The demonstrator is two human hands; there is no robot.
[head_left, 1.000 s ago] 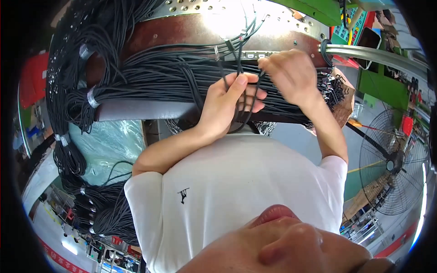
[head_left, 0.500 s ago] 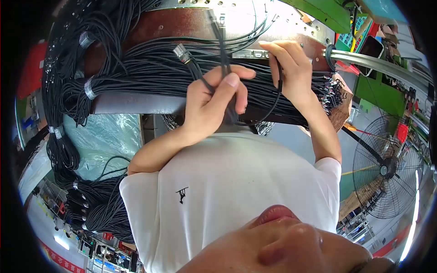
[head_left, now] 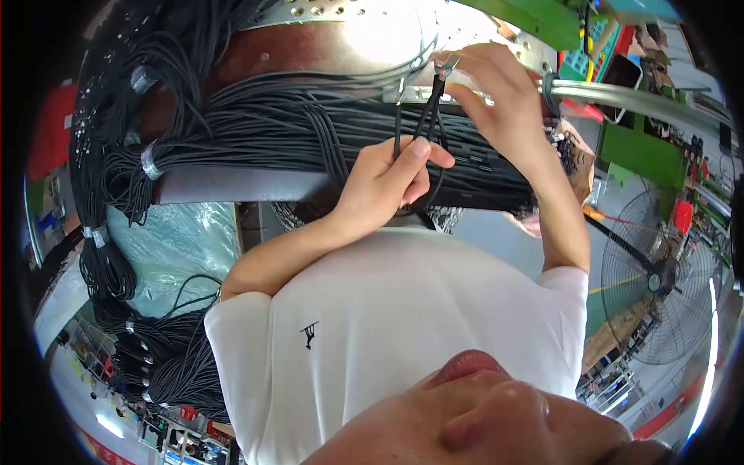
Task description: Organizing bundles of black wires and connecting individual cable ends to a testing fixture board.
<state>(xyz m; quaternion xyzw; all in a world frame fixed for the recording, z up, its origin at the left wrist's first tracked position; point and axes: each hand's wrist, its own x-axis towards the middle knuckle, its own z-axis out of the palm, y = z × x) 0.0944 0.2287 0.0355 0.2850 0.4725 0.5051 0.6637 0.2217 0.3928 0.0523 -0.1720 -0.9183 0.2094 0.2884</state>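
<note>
My left hand (head_left: 391, 174) is closed around several black cables (head_left: 422, 124), thumb pressed over them in front of my chest. The strands rise from that grip, and two or more of them converge at silver metal connectors (head_left: 445, 67). My right hand (head_left: 496, 97) has its curled fingers at those connector ends and appears to pinch them; the exact contact is partly hidden. One cable end (head_left: 400, 97) stands apart, left of the others. Behind and below both hands lies a thick bundle of black cables (head_left: 256, 128) across the bench.
Silver ties (head_left: 151, 158) bind cable coils on the left. A perforated metal plate (head_left: 349, 11) lies at the far edge. A metal rail (head_left: 612, 91) reaches out to the right. A black floor fan (head_left: 655, 281) stands right, and green plastic sheeting (head_left: 182, 244) lies below left.
My left hand has moved right. The cables it holds are now upright, near my right hand, which has risen slightly toward their ends. The connector that pointed up-left is now at the right fingers.
</note>
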